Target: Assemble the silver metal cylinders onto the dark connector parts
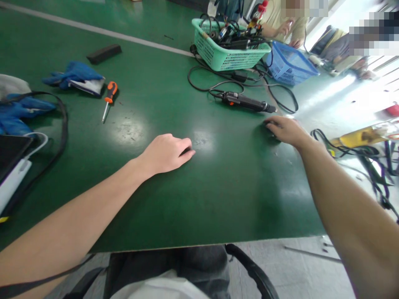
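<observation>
My left hand (170,153) rests on the green tabletop (199,203), its fingers curled under and the thumb near the index finger. Nothing shows in it. Farther right, my right hand (285,129) lies low at the table with bent fingers. A dark patch shows under its fingertips; I cannot tell whether it is a small thing or shadow. Just beyond that hand lies a black electric screwdriver (247,102) with its cord, its tip pointing right. An orange-and-black hand screwdriver (110,95) lies up and left of my left hand.
Blue work gloves (76,77), a black block (104,53) and a dark-screened device (14,155) sit left. A green basket (230,60) of cables and a blue basket (289,66) stand at the back. Cables and a yellow-filled bottle (358,136) lie right. Other people sit beyond.
</observation>
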### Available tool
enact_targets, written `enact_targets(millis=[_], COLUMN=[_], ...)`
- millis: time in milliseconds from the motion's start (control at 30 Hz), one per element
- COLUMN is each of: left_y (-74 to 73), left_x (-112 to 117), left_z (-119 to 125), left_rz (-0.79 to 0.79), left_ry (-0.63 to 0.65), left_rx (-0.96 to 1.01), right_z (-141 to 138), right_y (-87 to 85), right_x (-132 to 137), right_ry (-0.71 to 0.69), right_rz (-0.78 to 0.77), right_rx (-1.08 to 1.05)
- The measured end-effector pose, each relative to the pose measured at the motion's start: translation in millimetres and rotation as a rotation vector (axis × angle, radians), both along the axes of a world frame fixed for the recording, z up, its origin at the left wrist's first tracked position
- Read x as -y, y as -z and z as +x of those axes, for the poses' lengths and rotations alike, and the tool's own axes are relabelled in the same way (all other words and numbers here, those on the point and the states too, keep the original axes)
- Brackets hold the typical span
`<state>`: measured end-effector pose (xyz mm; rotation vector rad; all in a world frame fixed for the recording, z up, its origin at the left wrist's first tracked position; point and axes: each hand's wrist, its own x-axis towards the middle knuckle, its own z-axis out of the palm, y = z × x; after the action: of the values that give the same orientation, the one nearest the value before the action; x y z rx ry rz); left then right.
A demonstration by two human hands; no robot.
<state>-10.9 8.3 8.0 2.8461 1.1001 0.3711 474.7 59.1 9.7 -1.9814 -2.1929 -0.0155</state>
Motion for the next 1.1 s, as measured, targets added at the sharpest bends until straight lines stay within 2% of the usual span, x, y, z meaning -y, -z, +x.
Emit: enact_targets(millis=[133, 267, 367, 500, 600, 700, 767, 867, 1033, 1100], left_y=[1.1, 2.5, 2.9, 1.4, 1.0, 2.3, 3.2, 3.4, 2.2, 2.1], left_x=[0, 0, 2, 6, 7, 5, 4, 2, 4, 4], left_z=[0, -1, 0, 2, 2, 2, 2, 2, 3, 3], left_rz=[0.005, 0.012, 0.018, 0.029, 0.032, 0.034, 0.033, 0.035, 0.035, 0.033], left_ry=[0.002, 0.006, -0.01, -0.076, -0.117, -0.199, -0.25, -0.276, -0.273, -0.275], left_rx=[0.004, 0.011, 0.011, 0.012, 0.019, 0.034, 0.035, 0.028, 0.012, 0.011], right_z=[-1, -43, -99, -194, -260, -304, -319, -324, -308, -297], right_y=[15.0, 32.3, 35.0, 30.1, 27.6, 26.3, 25.3, 22.0, 11.3, 9.1], right_x=[46, 74, 80, 78, 79, 85, 89, 92, 95, 100], right_ry=[0.116, 0.2, 0.142, -0.107, -0.174, -0.182, -0.171, -0.177, -0.257, -0.248], right_rz=[0.109, 0.288, 0.313, 0.309, 0.275, 0.189, 0.155, 0.151, 0.154, 0.162], right_rx=[-0.064, -0.118, -0.137, -0.229, -0.286, -0.306, -0.318, -0.354, -0.402, -0.391])
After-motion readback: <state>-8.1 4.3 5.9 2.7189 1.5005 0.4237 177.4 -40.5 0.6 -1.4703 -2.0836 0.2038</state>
